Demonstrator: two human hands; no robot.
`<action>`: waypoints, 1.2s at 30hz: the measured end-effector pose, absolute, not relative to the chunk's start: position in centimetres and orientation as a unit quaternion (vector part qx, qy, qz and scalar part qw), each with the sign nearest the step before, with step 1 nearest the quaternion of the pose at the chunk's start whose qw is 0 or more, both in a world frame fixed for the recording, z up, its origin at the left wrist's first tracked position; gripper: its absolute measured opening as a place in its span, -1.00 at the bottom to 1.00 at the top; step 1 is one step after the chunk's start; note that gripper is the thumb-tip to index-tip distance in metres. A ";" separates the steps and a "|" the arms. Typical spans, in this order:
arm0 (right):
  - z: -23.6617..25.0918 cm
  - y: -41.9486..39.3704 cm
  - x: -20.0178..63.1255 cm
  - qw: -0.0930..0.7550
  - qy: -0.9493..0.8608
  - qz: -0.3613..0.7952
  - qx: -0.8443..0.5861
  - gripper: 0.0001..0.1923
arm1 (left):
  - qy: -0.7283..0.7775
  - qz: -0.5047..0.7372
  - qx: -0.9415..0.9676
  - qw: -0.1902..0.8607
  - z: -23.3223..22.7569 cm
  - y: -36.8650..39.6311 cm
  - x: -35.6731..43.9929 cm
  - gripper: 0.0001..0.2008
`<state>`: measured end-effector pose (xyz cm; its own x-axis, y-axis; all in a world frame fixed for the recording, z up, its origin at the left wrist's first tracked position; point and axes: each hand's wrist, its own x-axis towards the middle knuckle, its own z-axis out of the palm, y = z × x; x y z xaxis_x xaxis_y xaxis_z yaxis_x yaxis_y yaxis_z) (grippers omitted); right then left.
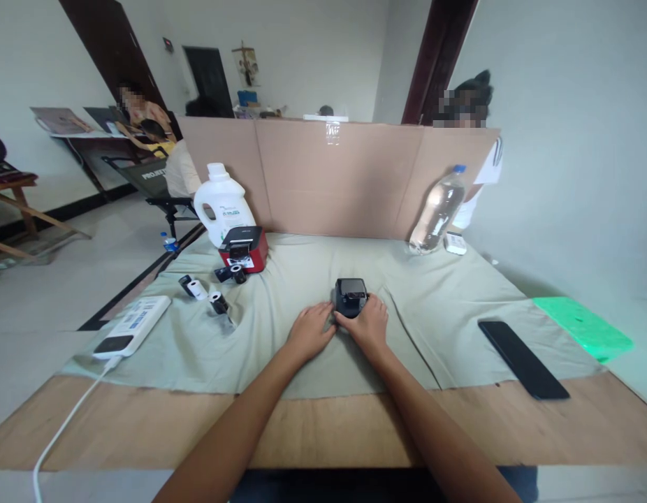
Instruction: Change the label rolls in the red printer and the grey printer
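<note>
While both hands rest on the grey cloth (302, 272), the left hand (310, 332) lies loosely curled at eight o'clock of the small black printer (350, 295), touching its side. The right hand (369, 325) cups its five o'clock corner, fingers pressed against it. A red printer (244, 248) stands well apart at ten o'clock, a black phone (522, 358) at four o'clock.

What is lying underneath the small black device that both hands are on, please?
The small black device sits on a grey-green cloth, which covers a wooden table. The left hand and right hand touch its near side. The device hides whatever lies directly beneath it.
</note>
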<state>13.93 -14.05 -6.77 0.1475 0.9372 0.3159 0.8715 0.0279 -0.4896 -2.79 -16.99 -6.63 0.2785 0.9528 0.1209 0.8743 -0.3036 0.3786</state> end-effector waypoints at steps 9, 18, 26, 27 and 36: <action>-7.2 -13.9 14.1 0.314 -0.656 0.039 -0.685 -0.08 | 0.630 0.319 0.639 0.304 -6.5 -10.8 -3.9 -0.60; -7.3 -13.7 14.3 0.307 -0.662 0.046 -0.682 -0.07 | 0.650 0.302 0.592 0.369 -6.8 -7.4 -3.4 -0.69; -7.5 -13.7 14.2 0.311 -0.663 0.043 -0.679 -0.09 | 0.666 0.281 0.561 0.404 -6.6 -6.9 -3.0 -0.79; -7.4 -13.7 14.2 0.311 -0.665 0.043 -0.678 -0.09 | 0.666 0.279 0.557 0.410 -6.4 -6.8 -2.8 -0.80; -7.4 -13.7 14.2 0.307 -0.667 0.042 -0.678 -0.09 | 0.666 0.273 0.542 0.433 -5.0 -7.0 -2.3 -0.80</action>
